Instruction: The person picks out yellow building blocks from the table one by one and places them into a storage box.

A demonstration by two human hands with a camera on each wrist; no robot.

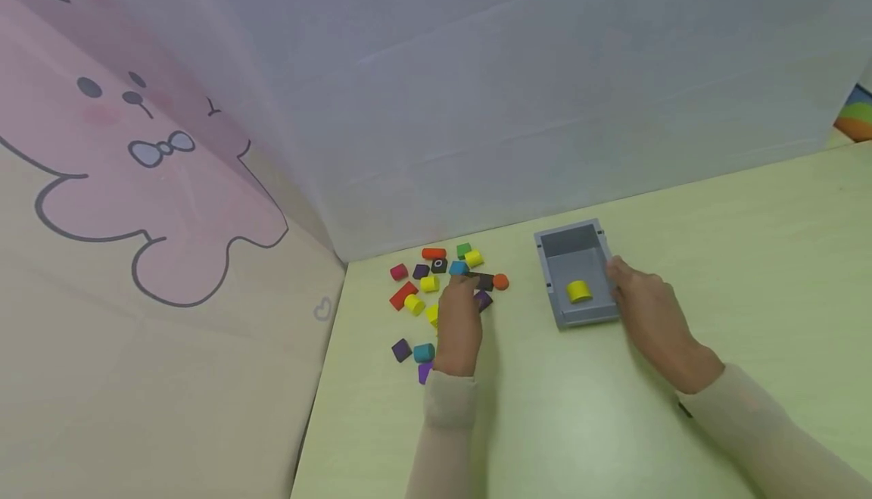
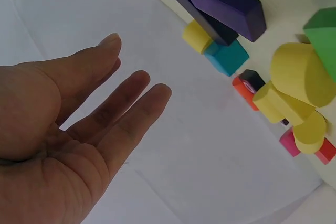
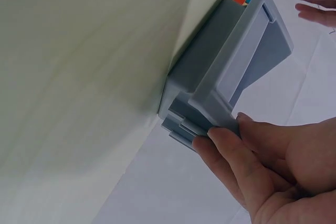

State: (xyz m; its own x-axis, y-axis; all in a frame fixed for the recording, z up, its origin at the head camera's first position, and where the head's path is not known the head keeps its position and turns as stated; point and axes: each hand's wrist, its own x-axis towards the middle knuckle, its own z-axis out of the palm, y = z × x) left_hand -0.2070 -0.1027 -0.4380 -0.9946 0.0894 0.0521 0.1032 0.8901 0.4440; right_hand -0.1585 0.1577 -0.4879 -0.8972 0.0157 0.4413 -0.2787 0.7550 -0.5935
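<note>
A: Where was the right hand?

B: At the side of a gray, open-topped rectangular bin, fingers clamped on its edge, thumb opposite. The walls looked smooth and hard, like molded plastic, with narrow stepped ridges beside the fingertips in the right wrist view.

A: And inside?

B: A yellow, round-sided cylinder lay on the bin's flat floor, toward the end nearer the person.

A: What did the left hand do?

B: It hovered over a scatter of matte-looking blocks, fingers loosely extended, the thumb apart from them, holding nothing. Near its fingertips lay a blue block and a long, flat-sided dark bar, whose end met a rounded orange block.

A: Other shapes?

B: A flat red rectangular block lay left of the hand, near a dark block with a pale ring. Closer to the person, a sharp-edged dark purple cube sat just beside a curved teal block.

A: The setting?

B: A pale yellow-green tabletop carried everything, backed by a creased, pale sheet.
</note>
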